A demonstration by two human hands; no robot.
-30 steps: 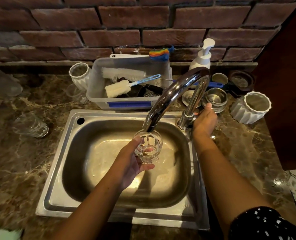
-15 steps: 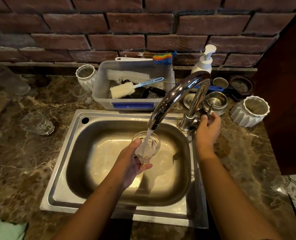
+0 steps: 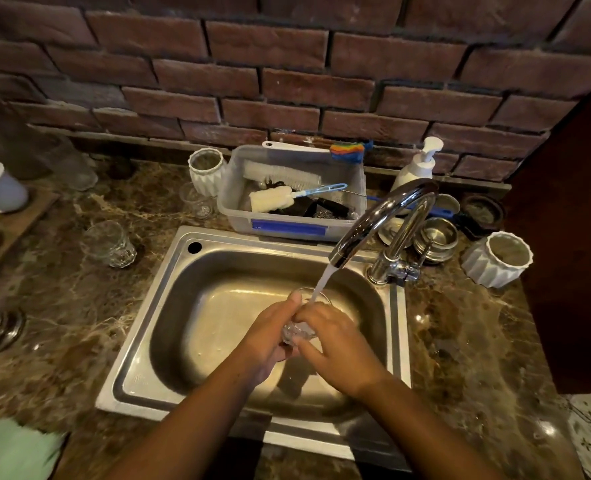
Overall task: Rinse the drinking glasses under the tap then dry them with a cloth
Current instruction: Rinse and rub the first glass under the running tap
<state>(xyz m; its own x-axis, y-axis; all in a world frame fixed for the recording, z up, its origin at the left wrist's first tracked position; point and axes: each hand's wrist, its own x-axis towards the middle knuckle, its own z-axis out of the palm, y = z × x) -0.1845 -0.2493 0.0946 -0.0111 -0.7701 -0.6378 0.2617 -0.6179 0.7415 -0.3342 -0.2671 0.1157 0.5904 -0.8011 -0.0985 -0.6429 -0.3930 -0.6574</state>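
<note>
Right now the left hand (image 3: 269,336) fingers are curling closed around the drinking glass (image 3: 299,329), gripping it from nine o'clock, while the right hand (image 3: 335,344) fingers are wrapping over it from three o'clock. Both are holding the glass over the steel sink (image 3: 169,299), under water streaming from the tap (image 3: 373,223). Another glass (image 3: 108,244) is lying on the marble worktop (image 3: 79,306) at ten o'clock; a green cloth (image 3: 13,448) is sitting at seven.
</note>
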